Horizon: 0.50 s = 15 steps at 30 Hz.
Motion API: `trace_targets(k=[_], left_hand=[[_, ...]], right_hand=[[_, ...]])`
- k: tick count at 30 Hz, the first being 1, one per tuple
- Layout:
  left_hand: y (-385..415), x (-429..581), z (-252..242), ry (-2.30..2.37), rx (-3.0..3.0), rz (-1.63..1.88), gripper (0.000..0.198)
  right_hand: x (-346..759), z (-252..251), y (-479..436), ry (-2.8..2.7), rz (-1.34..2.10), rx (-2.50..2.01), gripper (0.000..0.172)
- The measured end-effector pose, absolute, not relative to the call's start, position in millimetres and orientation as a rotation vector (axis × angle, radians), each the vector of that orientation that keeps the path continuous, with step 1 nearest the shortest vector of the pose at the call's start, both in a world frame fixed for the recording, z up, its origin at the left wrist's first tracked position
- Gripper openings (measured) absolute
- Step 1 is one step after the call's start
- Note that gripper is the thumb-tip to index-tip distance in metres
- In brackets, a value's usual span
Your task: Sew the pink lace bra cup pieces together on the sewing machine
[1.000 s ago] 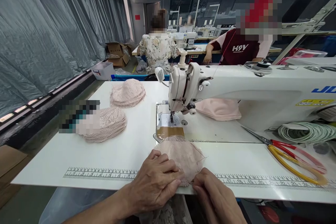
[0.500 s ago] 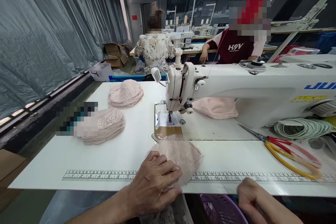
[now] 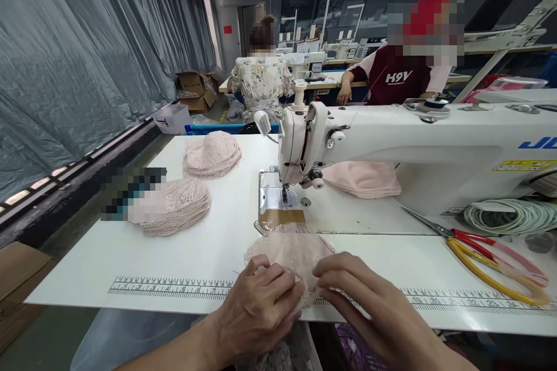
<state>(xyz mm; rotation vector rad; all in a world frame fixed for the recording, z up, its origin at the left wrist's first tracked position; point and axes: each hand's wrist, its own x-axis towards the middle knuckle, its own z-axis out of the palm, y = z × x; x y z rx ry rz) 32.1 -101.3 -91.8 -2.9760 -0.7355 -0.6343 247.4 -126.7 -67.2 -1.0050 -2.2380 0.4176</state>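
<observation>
A sheer pale-pink fabric piece [image 3: 289, 249], rounded like a cup, lies at the table's front edge just before the sewing machine's needle plate. My left hand [image 3: 265, 301] is closed over its lower left part, fingers curled, pinching the cloth near the edge. My right hand [image 3: 357, 290] reaches in from the right; its fingers are stretched out at the piece's right edge, and the fingertips are at or just touching the cloth. Above the plate is the presser foot [image 3: 285, 193] of the white sewing machine [image 3: 304, 139], with the fabric in front of it, not under it.
Two stacks of pink lace cups, a farther stack [image 3: 213, 156] and a nearer stack [image 3: 178, 206], lie at left. Smooth pink pieces [image 3: 363, 178] rest behind the needle. Scissors [image 3: 491, 261] and coiled pale cord [image 3: 509, 214] are at right. A purple basket [image 3: 359, 351] sits below the table edge.
My right hand has come up from below the table's front edge and moved left to the fabric piece. My left hand stays on the cloth. The view has shifted slightly.
</observation>
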Motion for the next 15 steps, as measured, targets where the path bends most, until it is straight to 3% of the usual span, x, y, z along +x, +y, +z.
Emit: trace_targets(k=[7, 15], left_hand=[[-101.4, 30.7, -95.6, -0.751, -2.967, -0.713, 0.027], [-98.8, 32.1, -96.9, -0.736, -2.926, -0.851, 0.017]], right_hand=[[246.8, -77.7, -107.2, -2.412, 0.708, -1.265, 0.019], [234.4, -66.5, -104.5, -2.581, 0.456, -1.089, 0.026]])
